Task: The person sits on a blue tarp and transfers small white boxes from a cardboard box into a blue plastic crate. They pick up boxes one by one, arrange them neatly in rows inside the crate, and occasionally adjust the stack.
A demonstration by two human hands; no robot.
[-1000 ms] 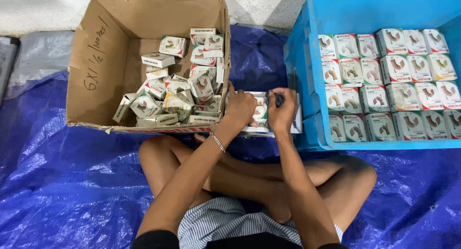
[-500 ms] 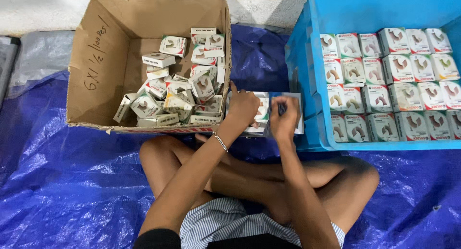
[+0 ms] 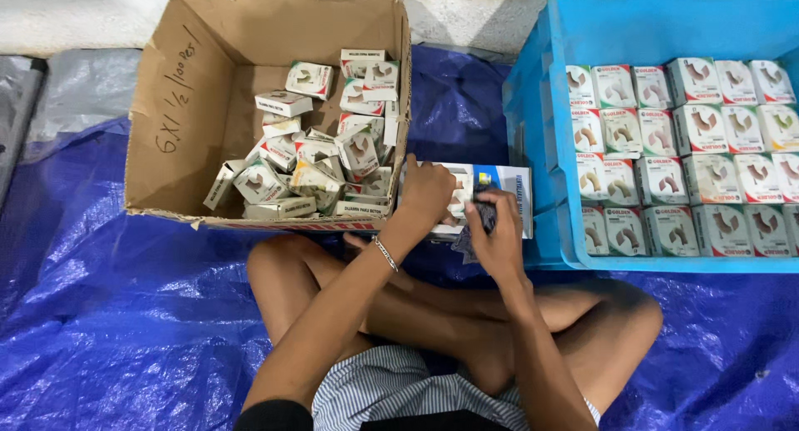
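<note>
I sit cross-legged on a blue tarp. My left hand [image 3: 429, 190] presses down on and grips a white-and-blue carton [image 3: 509, 190] that lies between a cardboard box [image 3: 179, 123] and a blue plastic crate [image 3: 533, 98]. My right hand [image 3: 502, 235] is just in front of the carton, fingers closed on a small dark object [image 3: 483, 216] whose kind I cannot tell. The cardboard box holds several small white packets [image 3: 316, 161] in a loose heap. The crate holds several like packets [image 3: 691, 177] in neat rows.
The blue tarp [image 3: 100, 314] covers the floor around my legs. A grey sheet [image 3: 75, 90] lies at the far left, and a pale wall runs behind the box and crate. My knees [image 3: 275, 273] sit close under the cardboard box's front edge.
My right hand has drawn back from the carton toward my body with the dark object. More of the carton's blue end shows. My left hand has stayed on the carton.
</note>
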